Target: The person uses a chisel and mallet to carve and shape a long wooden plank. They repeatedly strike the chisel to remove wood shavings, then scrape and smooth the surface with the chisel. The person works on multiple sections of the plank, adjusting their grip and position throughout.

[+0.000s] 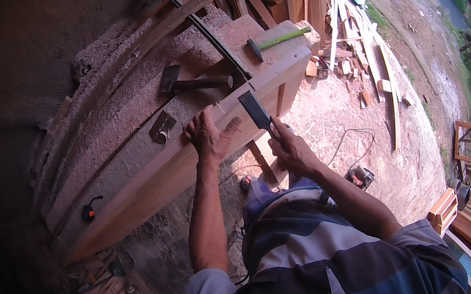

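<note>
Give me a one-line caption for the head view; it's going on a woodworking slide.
Left hand steadies a long wooden plank while the right hand holds a wide chisel at its edge.

Both bare forearms reach up and away from the body. The left hand [207, 136] lies palm down, fingers [192, 128] bent and thumb stretched out to the right. The right hand [288, 144] is curled into a tight fist, wrist slightly bent.

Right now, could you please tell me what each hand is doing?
Left hand: open, pressed flat on the wooden frame.
Right hand: closed around the chisel.
</note>
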### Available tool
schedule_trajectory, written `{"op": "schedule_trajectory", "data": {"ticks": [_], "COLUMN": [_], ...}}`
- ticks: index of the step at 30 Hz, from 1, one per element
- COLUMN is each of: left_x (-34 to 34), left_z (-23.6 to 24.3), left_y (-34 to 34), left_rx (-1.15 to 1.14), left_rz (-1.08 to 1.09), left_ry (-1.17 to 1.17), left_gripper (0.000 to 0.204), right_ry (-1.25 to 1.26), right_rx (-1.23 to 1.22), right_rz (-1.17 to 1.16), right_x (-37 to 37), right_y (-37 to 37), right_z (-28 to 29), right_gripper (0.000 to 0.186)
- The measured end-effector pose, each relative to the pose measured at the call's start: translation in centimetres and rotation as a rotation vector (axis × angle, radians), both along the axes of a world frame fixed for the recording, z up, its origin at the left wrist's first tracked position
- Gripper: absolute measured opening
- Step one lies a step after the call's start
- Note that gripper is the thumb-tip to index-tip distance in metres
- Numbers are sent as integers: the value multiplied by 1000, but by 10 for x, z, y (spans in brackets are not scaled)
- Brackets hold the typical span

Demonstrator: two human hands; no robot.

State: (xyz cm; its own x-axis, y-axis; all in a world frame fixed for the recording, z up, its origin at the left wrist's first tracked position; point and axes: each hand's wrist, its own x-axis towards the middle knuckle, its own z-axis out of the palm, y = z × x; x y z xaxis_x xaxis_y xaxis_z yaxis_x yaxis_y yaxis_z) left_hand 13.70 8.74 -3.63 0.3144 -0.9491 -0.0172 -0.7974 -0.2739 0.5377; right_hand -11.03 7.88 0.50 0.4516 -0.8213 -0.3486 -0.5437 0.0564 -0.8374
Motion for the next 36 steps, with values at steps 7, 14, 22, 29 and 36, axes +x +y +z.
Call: {"op": "schedule_trajectory", "data": {"ticks": [7, 14, 22, 29, 36], "left_x": [-18, -34, -37, -39, -45], "left_z": [-3, 3, 6, 6, 7], "left_y": [-15, -35, -38, -37, -39], "left_rx": [72, 224, 212, 148, 86], "left_rz": [-27, 3, 36, 69, 115], "left_ry": [-93, -33, -30, -65, -133], "left_gripper": [116, 126, 123, 117, 109], "right_ry": [-73, 36, -105, -7, -25], "right_rx": [207, 84, 275, 48, -166], "right_rz": [-26, 69, -160, 13, 110], "right_x": [9, 7, 18, 22, 18], "right_y": [-8, -20, -49, -51, -63], "right_z": [26, 32, 5, -1, -18], "right_gripper": [74, 71, 53, 63, 63]}}
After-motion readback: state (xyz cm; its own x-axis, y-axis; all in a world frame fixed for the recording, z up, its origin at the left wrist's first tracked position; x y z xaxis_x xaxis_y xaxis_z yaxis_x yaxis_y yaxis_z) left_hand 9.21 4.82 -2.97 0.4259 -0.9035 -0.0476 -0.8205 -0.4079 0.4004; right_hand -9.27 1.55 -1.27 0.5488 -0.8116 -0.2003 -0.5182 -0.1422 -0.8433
